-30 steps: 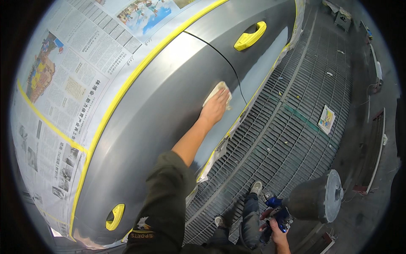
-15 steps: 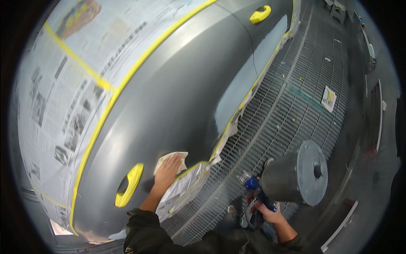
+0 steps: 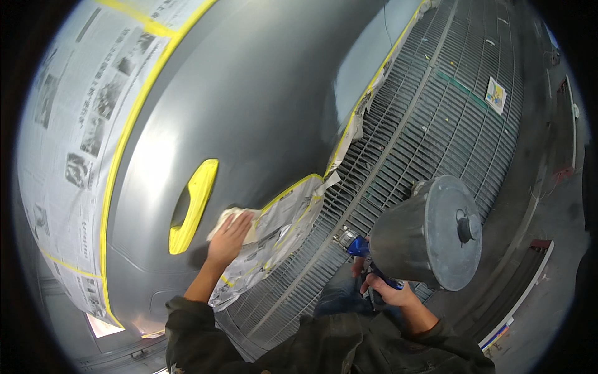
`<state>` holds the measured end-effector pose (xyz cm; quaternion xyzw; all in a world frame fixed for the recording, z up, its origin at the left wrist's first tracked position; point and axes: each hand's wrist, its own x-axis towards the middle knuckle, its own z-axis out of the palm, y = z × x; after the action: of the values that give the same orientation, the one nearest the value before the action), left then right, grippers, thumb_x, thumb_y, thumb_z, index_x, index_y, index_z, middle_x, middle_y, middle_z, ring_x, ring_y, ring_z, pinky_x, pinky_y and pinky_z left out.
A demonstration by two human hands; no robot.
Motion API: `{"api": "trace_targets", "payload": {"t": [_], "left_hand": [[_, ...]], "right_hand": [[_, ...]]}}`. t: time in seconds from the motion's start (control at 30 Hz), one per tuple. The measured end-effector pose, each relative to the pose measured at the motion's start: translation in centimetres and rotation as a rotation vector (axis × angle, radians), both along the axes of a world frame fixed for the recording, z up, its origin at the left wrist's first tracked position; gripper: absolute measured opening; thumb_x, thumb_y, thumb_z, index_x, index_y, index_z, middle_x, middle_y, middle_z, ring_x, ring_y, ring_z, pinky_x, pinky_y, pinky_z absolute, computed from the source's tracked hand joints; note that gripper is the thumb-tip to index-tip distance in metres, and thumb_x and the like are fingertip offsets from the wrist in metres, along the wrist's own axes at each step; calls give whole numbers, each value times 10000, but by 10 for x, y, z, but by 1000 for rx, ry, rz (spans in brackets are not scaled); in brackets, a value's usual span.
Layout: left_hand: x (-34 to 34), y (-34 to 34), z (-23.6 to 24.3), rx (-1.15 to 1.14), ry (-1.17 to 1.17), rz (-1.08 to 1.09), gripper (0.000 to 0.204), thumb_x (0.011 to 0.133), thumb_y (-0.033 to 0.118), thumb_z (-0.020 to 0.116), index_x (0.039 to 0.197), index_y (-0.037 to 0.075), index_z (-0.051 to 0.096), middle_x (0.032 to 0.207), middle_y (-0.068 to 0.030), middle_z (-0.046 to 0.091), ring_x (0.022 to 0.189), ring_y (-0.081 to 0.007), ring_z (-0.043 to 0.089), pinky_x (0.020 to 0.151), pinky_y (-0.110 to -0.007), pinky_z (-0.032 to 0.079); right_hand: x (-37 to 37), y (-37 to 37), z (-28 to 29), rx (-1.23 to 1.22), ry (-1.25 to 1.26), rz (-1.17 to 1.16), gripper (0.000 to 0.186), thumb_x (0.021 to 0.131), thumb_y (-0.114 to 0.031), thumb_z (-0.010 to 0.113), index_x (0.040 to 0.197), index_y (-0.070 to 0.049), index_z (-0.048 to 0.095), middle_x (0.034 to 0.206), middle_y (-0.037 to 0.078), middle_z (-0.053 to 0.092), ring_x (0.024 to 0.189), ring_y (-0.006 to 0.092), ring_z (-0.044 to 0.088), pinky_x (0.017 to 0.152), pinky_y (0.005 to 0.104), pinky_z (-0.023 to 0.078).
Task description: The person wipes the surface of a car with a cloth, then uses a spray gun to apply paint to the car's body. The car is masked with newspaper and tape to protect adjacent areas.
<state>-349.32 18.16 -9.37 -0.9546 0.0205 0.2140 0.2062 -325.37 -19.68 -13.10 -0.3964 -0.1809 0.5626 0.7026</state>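
My left hand holds a cream cloth against the grey car door, fingers laid over it, just right of a yellow-taped door handle. Below the cloth, masking paper with yellow tape covers the panel's lower edge. My right hand grips a blue-and-silver spray gun with a large grey lidded cup on it, held over the floor grating. A pale blue-grey patch shows farther along the car's lower side.
Newspaper masks the car's left part in the picture. The grated floor runs along the car, with a printed paper and small scraps on it. Long rail-like fixtures lie at the far right.
My left hand and cloth have moved along the door toward me, to beside the near handle. My right hand keeps the gun, which appears higher in view. The view has shifted along the car.
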Motion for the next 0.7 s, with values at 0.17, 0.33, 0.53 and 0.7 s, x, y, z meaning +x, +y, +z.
{"api": "trace_targets", "payload": {"t": [0.17, 0.33, 0.53, 0.7], "left_hand": [[112, 14, -110, 81, 175, -181, 441, 909, 224, 465, 1272, 20, 609, 1499, -122, 462, 1464, -249, 307, 1241, -440, 167], [275, 36, -174, 372, 379, -418, 521, 922, 338, 480, 1393, 131, 559, 1547, -37, 415, 1479, -232, 281, 1254, -474, 102], [547, 70, -167, 463, 114, -437, 476, 936, 247, 464, 1395, 167, 561, 1556, -11, 411, 1488, -217, 264, 1255, -452, 112], [632, 72, -195, 373, -24, -306, 502, 922, 206, 472, 1412, 120, 530, 1539, -35, 431, 1480, -233, 283, 1253, -467, 113]], "right_hand": [[36, -9, -27, -162, 156, -133, 745, 922, -132, 636, 1522, -78, 197, 1113, 183, 575, 951, 232, 597, 639, 321, 573], [99, -20, -56, -239, 237, -266, 725, 949, -145, 626, 1525, -73, 192, 1114, 189, 582, 954, 233, 603, 646, 321, 577], [193, -26, -115, -300, 342, -277, 711, 959, -149, 616, 1520, -50, 192, 1123, 177, 598, 964, 228, 612, 661, 303, 584], [291, -12, -120, -281, 307, -377, 721, 945, -134, 609, 1523, -48, 186, 1121, 166, 595, 963, 230, 613, 665, 313, 584]]}}
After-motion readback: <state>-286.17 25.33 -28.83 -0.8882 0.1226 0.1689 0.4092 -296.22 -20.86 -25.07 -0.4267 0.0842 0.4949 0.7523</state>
